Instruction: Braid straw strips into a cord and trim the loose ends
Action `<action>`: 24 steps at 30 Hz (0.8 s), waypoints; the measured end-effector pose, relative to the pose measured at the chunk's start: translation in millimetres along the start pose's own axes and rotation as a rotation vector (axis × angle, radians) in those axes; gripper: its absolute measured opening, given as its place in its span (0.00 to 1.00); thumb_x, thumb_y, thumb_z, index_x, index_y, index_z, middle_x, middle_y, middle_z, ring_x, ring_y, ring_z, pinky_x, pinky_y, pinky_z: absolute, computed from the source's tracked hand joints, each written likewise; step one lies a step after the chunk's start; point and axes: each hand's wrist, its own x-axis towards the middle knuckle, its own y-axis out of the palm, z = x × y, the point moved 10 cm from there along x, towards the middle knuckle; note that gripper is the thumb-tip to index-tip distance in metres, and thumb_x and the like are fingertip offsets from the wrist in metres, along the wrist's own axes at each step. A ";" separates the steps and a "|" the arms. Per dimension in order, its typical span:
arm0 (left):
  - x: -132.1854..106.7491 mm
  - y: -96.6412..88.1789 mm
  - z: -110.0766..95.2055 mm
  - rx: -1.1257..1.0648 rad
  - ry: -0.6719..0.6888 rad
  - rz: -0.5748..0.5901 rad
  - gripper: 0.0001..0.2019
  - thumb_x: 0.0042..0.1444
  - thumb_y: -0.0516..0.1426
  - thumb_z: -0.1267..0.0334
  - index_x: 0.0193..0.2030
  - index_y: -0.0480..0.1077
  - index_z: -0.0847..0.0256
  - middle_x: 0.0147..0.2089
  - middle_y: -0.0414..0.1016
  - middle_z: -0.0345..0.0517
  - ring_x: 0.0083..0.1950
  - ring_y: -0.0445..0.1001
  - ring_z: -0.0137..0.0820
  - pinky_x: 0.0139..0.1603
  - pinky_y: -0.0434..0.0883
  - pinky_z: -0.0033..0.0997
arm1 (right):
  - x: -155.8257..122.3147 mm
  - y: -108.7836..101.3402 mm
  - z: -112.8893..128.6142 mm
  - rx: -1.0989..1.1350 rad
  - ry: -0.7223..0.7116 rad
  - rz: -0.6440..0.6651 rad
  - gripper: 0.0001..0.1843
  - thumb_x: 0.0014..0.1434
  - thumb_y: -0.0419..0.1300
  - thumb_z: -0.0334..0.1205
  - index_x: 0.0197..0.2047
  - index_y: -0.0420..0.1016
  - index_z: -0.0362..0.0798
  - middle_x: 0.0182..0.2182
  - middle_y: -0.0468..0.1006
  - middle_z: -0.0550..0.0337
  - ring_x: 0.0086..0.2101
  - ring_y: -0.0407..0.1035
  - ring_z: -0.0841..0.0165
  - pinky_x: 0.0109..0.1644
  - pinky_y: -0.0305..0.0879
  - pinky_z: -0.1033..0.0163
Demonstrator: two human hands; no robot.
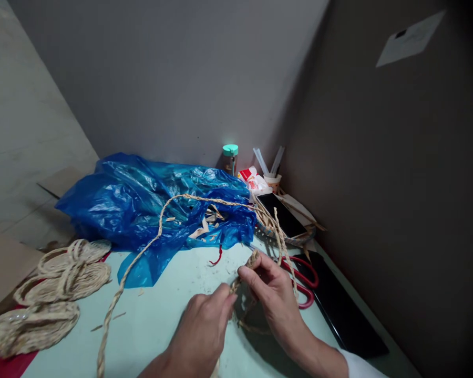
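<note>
Left hand and right hand, fingers of both tight around braided straw, over pale table.

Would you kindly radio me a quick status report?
Left grip, right grip: both closed on braided cord. Red scissors beside right grip. Blue bag beyond, touching neither.

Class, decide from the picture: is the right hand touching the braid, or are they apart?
Touching. The head view shows the right hand pinching the braid, with its thumb pressed against it.
</note>
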 end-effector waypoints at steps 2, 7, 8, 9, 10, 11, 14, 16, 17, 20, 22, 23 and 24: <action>-0.8 -1.6 8.7 -0.115 -0.071 0.019 0.15 0.66 0.41 0.65 0.30 0.61 0.55 0.26 0.74 0.42 0.27 0.71 0.33 0.30 0.60 0.31 | 3.1 2.7 -0.1 -0.010 0.000 0.016 0.19 0.59 0.63 0.48 0.25 0.60 0.48 0.21 0.58 0.69 0.22 0.51 0.75 0.26 0.50 0.67; -4.2 2.8 28.4 -0.180 -0.182 0.071 0.17 0.66 0.38 0.59 0.30 0.61 0.55 0.28 0.73 0.42 0.33 0.71 0.34 0.38 0.63 0.33 | 8.9 11.5 -18.9 -0.081 0.091 0.130 0.17 0.61 0.60 0.48 0.27 0.64 0.47 0.21 0.62 0.67 0.21 0.57 0.76 0.25 0.53 0.68; -4.6 5.1 31.3 -0.164 -0.195 0.085 0.17 0.66 0.38 0.59 0.30 0.61 0.55 0.28 0.73 0.43 0.33 0.71 0.35 0.38 0.63 0.33 | 8.7 10.8 -19.5 -0.120 0.077 0.135 0.17 0.62 0.60 0.47 0.27 0.64 0.46 0.22 0.63 0.67 0.22 0.58 0.75 0.25 0.54 0.68; -5.0 7.6 33.6 -0.150 -0.205 0.100 0.17 0.66 0.37 0.60 0.30 0.61 0.55 0.28 0.73 0.43 0.33 0.71 0.36 0.38 0.63 0.33 | 7.9 9.2 -15.1 -0.173 0.020 0.127 0.16 0.63 0.59 0.45 0.26 0.63 0.46 0.22 0.64 0.66 0.23 0.59 0.75 0.26 0.55 0.68; -5.2 9.9 35.3 -0.139 -0.211 0.113 0.17 0.66 0.37 0.60 0.30 0.61 0.55 0.28 0.73 0.43 0.33 0.71 0.36 0.38 0.62 0.34 | 5.4 9.6 -6.1 -0.238 -0.079 0.131 0.15 0.63 0.58 0.42 0.27 0.64 0.46 0.24 0.66 0.64 0.25 0.62 0.74 0.28 0.57 0.68; -5.3 11.8 36.3 -0.133 -0.213 0.122 0.18 0.65 0.36 0.61 0.29 0.60 0.55 0.27 0.73 0.44 0.33 0.71 0.36 0.37 0.62 0.34 | 0.2 13.5 5.5 -0.315 -0.205 0.160 0.12 0.64 0.57 0.39 0.29 0.66 0.46 0.25 0.68 0.63 0.27 0.64 0.73 0.31 0.59 0.68; -5.3 15.0 35.2 -0.131 -0.182 0.130 0.18 0.65 0.35 0.62 0.27 0.56 0.54 0.26 0.72 0.43 0.29 0.70 0.36 0.34 0.61 0.34 | -26.4 35.4 33.8 -0.539 -0.558 0.319 0.05 0.64 0.55 0.30 0.36 0.71 0.45 0.30 0.72 0.58 0.31 0.66 0.72 0.35 0.61 0.66; -6.1 14.2 33.9 -0.139 -0.159 0.114 0.18 0.65 0.35 0.62 0.27 0.56 0.54 0.26 0.71 0.43 0.28 0.69 0.35 0.34 0.60 0.33 | -36.2 42.1 40.4 -0.607 -0.643 0.365 0.06 0.63 0.54 0.28 0.36 0.71 0.44 0.29 0.71 0.58 0.29 0.65 0.72 0.33 0.60 0.67; -6.8 12.7 33.6 -0.144 -0.154 0.099 0.17 0.65 0.35 0.62 0.27 0.57 0.54 0.26 0.71 0.42 0.28 0.69 0.35 0.34 0.60 0.33 | -34.2 39.4 41.5 -0.600 -0.622 0.335 0.07 0.64 0.54 0.29 0.33 0.70 0.44 0.28 0.70 0.59 0.28 0.64 0.73 0.32 0.59 0.67; -9.3 6.6 30.0 -0.189 -0.130 0.053 0.17 0.66 0.37 0.60 0.28 0.58 0.55 0.25 0.68 0.39 0.28 0.68 0.33 0.36 0.60 0.32 | -11.8 17.2 29.8 -0.429 -0.353 0.158 0.14 0.64 0.56 0.37 0.26 0.65 0.46 0.23 0.67 0.63 0.24 0.63 0.74 0.29 0.59 0.68; -10.1 0.5 25.0 -0.238 -0.103 0.016 0.17 0.66 0.39 0.59 0.27 0.58 0.55 0.24 0.65 0.37 0.26 0.66 0.31 0.36 0.59 0.31 | 1.0 7.0 13.1 -0.267 -0.128 0.088 0.18 0.63 0.58 0.44 0.25 0.62 0.47 0.19 0.65 0.67 0.20 0.60 0.76 0.25 0.57 0.69; -10.2 -3.5 22.8 -0.263 -0.096 -0.008 0.17 0.66 0.39 0.58 0.27 0.58 0.55 0.24 0.64 0.37 0.26 0.66 0.30 0.36 0.59 0.31 | 4.9 6.8 7.0 -0.202 -0.045 0.091 0.18 0.63 0.59 0.46 0.25 0.63 0.47 0.18 0.64 0.68 0.19 0.59 0.76 0.24 0.56 0.69; -10.2 -7.6 21.3 -0.283 -0.097 -0.030 0.16 0.66 0.40 0.57 0.28 0.58 0.55 0.23 0.63 0.36 0.26 0.65 0.30 0.36 0.59 0.31 | 7.8 9.5 4.1 -0.153 0.011 0.118 0.18 0.62 0.59 0.48 0.26 0.64 0.46 0.17 0.64 0.69 0.18 0.59 0.77 0.24 0.55 0.70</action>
